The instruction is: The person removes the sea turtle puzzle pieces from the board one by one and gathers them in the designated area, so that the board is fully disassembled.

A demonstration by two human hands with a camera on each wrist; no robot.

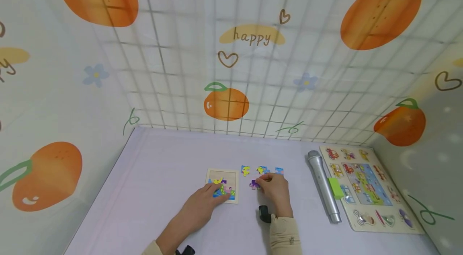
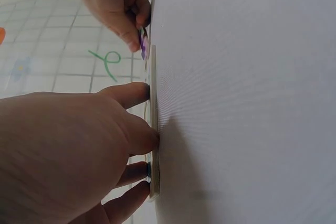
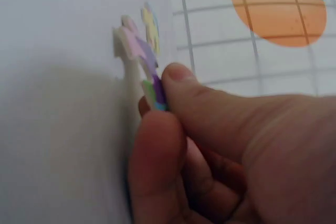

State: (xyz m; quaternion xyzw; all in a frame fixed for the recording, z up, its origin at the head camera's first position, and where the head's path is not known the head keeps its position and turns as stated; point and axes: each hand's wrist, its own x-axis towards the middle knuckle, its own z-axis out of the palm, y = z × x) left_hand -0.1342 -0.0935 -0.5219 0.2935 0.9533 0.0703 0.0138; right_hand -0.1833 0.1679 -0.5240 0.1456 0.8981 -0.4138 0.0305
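A pale fabric backdrop, printed with oranges, hearts and the word "happy", rises beyond both hands. A white-covered table lies beneath them. Well to the right of the right hand's grip is a wooden picture board with rows of small coloured pictures. A silver microphone lies between that grip and the board, at the board's left edge.

The left hand reaches in with fingers spread, resting on a square wooden tray. The right hand makes a narrow pinch, thumb against finger, on a purple-and-pink puzzle piece. The wooden tray, left of the pinch, holds part of a colourful picture along its lower half, with bare wood above.

A bright green block sits right of the grip, beside the microphone. Just beyond the pinch are three small pieces: a yellow-and-blue piece slightly left, another yellow-and-blue one nearly straight ahead, and a mostly blue piece to the right.
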